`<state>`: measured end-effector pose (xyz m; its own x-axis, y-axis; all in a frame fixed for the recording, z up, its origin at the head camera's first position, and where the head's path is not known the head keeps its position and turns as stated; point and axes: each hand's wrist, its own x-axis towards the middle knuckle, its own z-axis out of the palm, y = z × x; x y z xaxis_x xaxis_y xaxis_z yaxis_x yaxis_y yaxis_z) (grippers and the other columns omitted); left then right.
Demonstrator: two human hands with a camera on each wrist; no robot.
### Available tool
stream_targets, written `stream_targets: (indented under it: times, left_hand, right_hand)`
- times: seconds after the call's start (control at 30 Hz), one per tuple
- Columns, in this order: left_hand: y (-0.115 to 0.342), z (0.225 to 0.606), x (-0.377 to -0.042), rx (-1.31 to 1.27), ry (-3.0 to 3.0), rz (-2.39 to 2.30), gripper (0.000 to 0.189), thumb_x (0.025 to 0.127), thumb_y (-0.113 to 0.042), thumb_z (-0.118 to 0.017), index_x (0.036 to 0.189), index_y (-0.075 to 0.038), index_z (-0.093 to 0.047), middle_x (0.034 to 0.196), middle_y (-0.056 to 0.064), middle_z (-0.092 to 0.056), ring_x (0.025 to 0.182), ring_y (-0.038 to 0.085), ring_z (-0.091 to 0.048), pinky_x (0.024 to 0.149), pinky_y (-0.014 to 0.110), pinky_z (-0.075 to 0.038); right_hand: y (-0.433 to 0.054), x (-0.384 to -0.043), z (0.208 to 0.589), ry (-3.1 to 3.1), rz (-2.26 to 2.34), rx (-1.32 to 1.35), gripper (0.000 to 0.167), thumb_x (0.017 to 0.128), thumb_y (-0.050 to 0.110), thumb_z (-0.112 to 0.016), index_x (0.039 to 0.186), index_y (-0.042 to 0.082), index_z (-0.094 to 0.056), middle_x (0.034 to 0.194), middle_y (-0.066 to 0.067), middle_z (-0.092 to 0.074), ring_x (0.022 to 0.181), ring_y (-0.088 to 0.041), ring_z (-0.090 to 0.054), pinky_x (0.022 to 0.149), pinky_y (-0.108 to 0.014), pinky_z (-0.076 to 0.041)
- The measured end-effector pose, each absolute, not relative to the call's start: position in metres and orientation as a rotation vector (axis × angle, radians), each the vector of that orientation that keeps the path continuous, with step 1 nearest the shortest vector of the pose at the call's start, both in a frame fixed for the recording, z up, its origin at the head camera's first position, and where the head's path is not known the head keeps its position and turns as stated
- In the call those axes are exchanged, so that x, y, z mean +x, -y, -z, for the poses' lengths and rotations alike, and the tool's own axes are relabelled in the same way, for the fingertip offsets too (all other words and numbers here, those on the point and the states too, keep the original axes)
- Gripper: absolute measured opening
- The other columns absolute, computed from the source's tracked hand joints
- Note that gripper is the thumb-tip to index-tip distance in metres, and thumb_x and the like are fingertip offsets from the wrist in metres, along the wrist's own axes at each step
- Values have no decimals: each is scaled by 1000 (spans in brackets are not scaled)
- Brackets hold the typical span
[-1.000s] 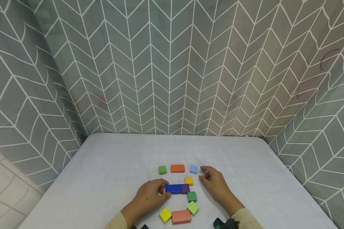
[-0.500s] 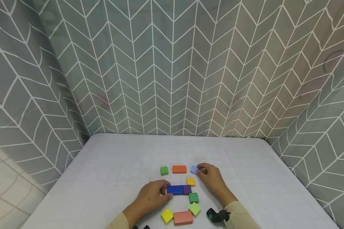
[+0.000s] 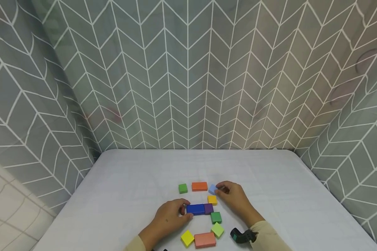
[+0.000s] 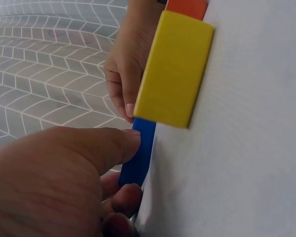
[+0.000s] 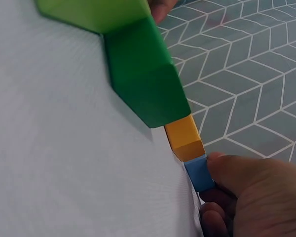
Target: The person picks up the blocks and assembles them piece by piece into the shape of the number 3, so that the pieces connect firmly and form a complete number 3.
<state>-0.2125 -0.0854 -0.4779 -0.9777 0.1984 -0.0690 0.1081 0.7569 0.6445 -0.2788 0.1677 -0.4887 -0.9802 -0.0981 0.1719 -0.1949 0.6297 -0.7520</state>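
Observation:
My left hand [image 3: 172, 215] pinches the left end of a dark blue rectangular block [image 3: 196, 209], thumb on one side and fingertips on the other. A purple block [image 3: 208, 208] lies against that block's right end. Farther back, my right hand [image 3: 234, 197] holds a small light blue block [image 3: 212, 189] between thumb and fingers. The right wrist view shows the thumb on the light blue block [image 5: 199, 174], close to an orange-yellow block [image 5: 183, 136]. The left wrist view has the left thumb lying along the dark blue block [image 4: 138, 157].
A green block [image 3: 183, 188] and an orange one [image 3: 199, 186] form the back row. Below the purple block come a dark green block [image 3: 216, 218] and a light green one [image 3: 217, 230]. A salmon block [image 3: 205, 240] and a yellow block [image 3: 187, 238] lie nearest on the white table [image 3: 138, 170].
My right hand has moved left from beside the light blue block and taken hold of it; the block now sits slightly turned. The left hand stays at the dark blue block.

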Motion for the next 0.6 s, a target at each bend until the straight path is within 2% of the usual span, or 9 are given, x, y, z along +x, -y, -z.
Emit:
stream_targets:
  times: [0.6]
  left_hand:
    - [83,478,-213,246,-2828,-1011,36,82,-40,-79,112,-21,-71,72,-10,-56,68,10,-51,58,29,-40]
  right_hand:
    - [-167,-280,492,2744,-1295,259,10,88,20,-77,97,17,-74,84,7,-67,76,-11,-56,66,-25,-49]
